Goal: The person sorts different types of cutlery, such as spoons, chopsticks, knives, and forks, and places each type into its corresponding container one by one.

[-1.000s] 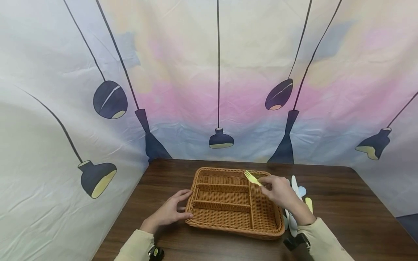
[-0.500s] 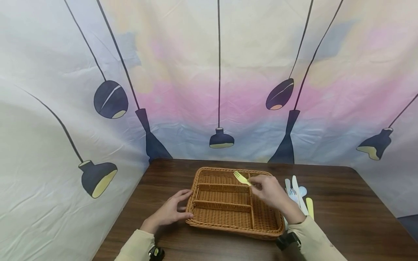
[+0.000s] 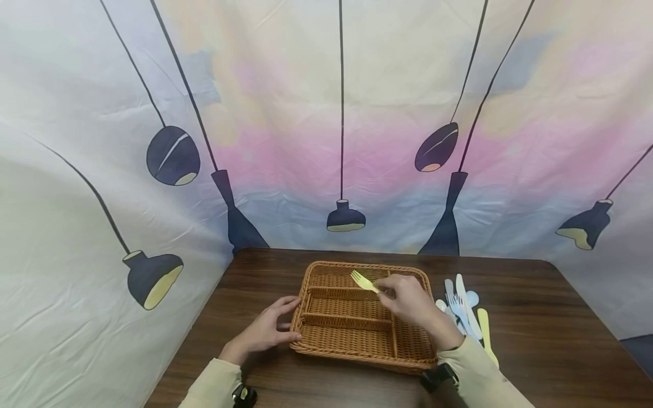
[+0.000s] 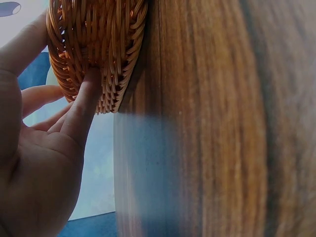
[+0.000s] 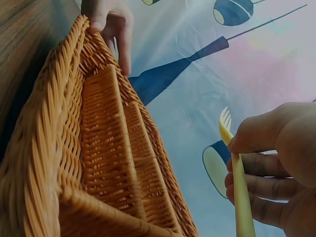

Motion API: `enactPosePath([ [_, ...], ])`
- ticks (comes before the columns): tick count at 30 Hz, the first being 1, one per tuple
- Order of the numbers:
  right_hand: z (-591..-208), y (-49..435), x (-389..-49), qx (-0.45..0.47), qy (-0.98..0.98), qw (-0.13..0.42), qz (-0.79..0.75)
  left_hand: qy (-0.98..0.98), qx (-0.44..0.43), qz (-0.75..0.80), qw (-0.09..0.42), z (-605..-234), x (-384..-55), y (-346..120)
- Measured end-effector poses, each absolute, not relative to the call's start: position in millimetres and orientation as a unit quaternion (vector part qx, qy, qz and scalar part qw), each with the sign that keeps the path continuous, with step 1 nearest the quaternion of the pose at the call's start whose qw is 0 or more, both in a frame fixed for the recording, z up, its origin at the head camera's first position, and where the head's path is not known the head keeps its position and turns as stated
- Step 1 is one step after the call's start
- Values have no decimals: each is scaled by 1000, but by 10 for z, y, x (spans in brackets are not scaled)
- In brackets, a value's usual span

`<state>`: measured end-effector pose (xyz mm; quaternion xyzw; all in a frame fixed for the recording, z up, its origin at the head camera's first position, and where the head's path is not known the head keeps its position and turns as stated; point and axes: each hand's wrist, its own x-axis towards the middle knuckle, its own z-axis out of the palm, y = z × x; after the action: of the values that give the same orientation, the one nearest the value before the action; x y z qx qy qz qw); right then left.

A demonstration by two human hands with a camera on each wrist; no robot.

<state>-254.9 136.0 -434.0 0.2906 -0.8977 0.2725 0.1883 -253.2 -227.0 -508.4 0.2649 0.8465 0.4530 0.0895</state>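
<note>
The wicker basket (image 3: 352, 356) with woven dividers sits on the table. At its left end my left hand (image 3: 261, 326) touches the rim and outer side with nearly straight fingers; in the left wrist view the thumb (image 4: 89, 91) presses the woven wall. A yellow fork (image 3: 364, 281) is pinched between the thumb and fingers of my right hand (image 3: 408, 299). It hangs over the rear left compartment, tines pointing left and away, apart from the wicker. In the right wrist view the fork (image 5: 239, 190) stands clear of the basket (image 5: 44, 133).
Right of the basket lies a loose pile of cutlery: a white knife (image 3: 468, 309), a light blue fork (image 3: 457, 310), a light blue round-ended piece (image 3: 473, 298), a yellow piece (image 3: 484, 328) and a white round-ended piece (image 3: 441, 306). Behind the brown table (image 3: 535, 317) hangs a printed cloth (image 3: 306, 141).
My right hand has carried the yellow fork leftward, from the right divider to over the rear left compartment. More of the cutlery pile shows. My left hand and the basket stay put.
</note>
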Motion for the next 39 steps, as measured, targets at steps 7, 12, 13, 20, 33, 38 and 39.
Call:
enactPosePath([
  [7,-4335,1248,-2523,302,-897,177,270,846,260,456,93,-5075,-2524,-2271],
  [12,-4317,1186,-2499,308,-896,165,274,843,257,462,99,-5067,-2519,-2269],
  [13,-4319,1174,-2496,311,-896,161,274,843,256,463,99,-5067,-2519,-2271],
  [20,-4359,1072,-2481,330,-889,150,279,848,264,451,90,-5074,-2520,-2276],
  [33,-4488,903,-2421,364,-881,115,280,839,255,470,96,-5124,-2489,-2284],
  [38,-4525,891,-2398,362,-882,98,286,831,262,482,96,-5111,-2514,-2267],
  [39,-4528,886,-2397,362,-881,96,288,831,262,481,95,-5105,-2518,-2269],
])
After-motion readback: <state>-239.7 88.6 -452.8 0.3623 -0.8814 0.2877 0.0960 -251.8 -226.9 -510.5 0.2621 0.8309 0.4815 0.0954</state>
